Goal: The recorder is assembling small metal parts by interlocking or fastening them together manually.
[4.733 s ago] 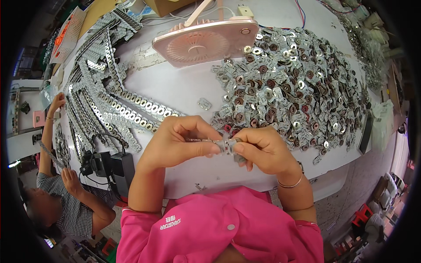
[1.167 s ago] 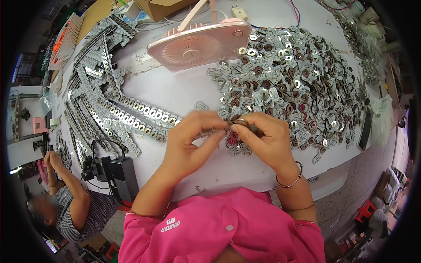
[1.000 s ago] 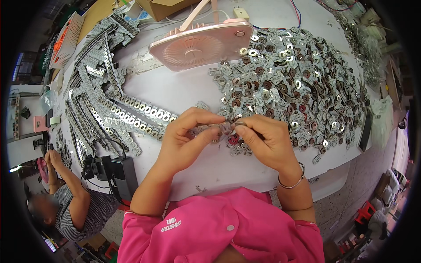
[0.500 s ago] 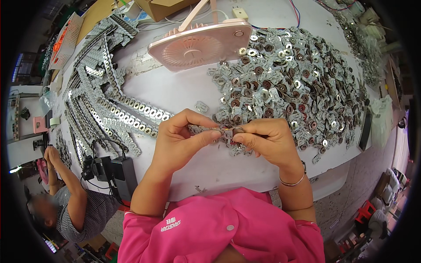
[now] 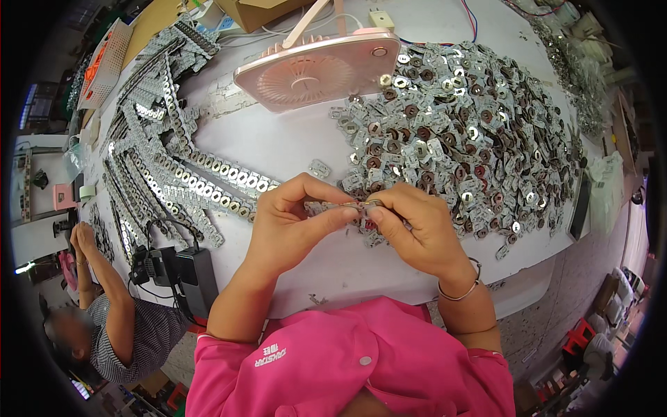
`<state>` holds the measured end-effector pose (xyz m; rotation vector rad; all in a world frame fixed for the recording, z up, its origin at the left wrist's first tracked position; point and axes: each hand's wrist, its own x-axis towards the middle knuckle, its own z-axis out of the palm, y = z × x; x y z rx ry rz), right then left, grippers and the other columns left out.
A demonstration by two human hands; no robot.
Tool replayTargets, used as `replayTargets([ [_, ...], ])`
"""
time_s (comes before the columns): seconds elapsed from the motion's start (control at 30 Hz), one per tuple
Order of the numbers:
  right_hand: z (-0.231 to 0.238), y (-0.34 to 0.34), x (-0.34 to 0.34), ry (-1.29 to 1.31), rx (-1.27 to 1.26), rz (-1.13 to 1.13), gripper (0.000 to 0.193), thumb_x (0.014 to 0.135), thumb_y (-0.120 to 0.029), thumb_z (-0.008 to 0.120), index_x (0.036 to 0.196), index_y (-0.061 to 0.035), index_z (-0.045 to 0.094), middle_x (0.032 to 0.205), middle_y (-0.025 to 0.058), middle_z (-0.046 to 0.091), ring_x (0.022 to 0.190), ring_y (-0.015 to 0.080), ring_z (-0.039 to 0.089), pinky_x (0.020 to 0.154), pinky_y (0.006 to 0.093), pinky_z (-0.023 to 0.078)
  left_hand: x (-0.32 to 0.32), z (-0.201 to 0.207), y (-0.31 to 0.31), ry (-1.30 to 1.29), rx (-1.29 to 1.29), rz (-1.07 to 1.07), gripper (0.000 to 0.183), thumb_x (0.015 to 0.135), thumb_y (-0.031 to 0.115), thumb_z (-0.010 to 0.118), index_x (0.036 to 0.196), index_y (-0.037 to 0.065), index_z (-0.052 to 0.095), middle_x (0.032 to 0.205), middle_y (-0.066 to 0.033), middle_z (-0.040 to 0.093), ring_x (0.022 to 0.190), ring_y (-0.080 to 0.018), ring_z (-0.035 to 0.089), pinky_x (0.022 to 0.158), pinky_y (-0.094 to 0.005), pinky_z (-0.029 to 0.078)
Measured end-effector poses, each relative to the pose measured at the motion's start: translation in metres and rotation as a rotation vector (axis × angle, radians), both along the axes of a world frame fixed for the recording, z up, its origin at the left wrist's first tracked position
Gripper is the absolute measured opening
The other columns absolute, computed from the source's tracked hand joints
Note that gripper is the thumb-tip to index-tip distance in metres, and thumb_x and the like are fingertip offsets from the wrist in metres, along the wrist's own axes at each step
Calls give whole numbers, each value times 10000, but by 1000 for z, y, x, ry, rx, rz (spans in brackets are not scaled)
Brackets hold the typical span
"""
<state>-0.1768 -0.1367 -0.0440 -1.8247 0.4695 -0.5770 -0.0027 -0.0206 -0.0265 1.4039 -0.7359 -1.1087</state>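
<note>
My left hand [image 5: 288, 226] pinches the end of a short strip of small linked metal parts [image 5: 316, 206] between thumb and forefinger. Facing it, my right hand [image 5: 420, 226] grips a small metal part with a round disc [image 5: 373, 203] in its fingertips. The two pieces meet or nearly meet; the fingers hide the joint. Behind and right of my hands spreads a big pile of loose metal parts [image 5: 458, 132] with silver and brown discs. One loose metal part [image 5: 319, 168] lies apart, beyond my left hand. Long linked strips [image 5: 201, 184] are heaped at the left.
A pink fan [image 5: 313, 76] stands at the back of the white table [image 5: 333, 271]. Black power boxes [image 5: 196, 278] with cables sit at the near left edge. A white basket [image 5: 104, 66] is far left. Another person's hands [image 5: 83, 240] are together at the left.
My right hand has turned and its fingers have drawn in closer to the left hand's fingertips. Both hands have shifted slightly, still holding their pieces.
</note>
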Motion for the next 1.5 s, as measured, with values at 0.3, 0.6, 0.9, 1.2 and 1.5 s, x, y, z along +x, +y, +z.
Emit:
replayTargets([
  [0.3,5,5,-3,-124,861,9,165,1020,-155,533,944,-18,583,657,-40,504,557,53,452,508,208,363,-10,-6,1,62,-174,11,175,802,-105,734,913,-18,631,964,-144,668,846,-205,673,744,-307,583],
  [0.6,-1,9,-2,51,404,-97,160,988,-139,570,881,-21,581,671,-28,530,600,48,434,531,240,376,-14,-10,2,-587,-392,-6,242,819,-152,675,1022,-23,651,1034,-152,673,935,-200,657,821,-305,544],
  [0.9,0,16,4,-64,725,-186,167,987,-156,596,885,-25,592,687,-35,566,502,16,480,450,196,369,-18,-13,-1,-621,-407,43,238,801,-101,706,1003,25,694,959,-128,720,859,-200,687,744,-287,545],
  [1.2,-6,-5,-2,48,118,-154,133,907,-120,697,949,6,706,673,27,640,544,49,553,490,224,422,-9,-19,4,-18,-165,55,200,887,-60,665,1081,-13,674,1093,-99,605,907,-147,639,790,-272,546],
  [1.5,-1,-7,-8,161,454,71,171,929,-152,684,972,10,720,639,15,633,560,51,586,496,218,459,0,-9,6,22,18,-38,176,846,-22,740,1008,-14,670,920,-103,682,813,-160,678,707,-273,574],
])
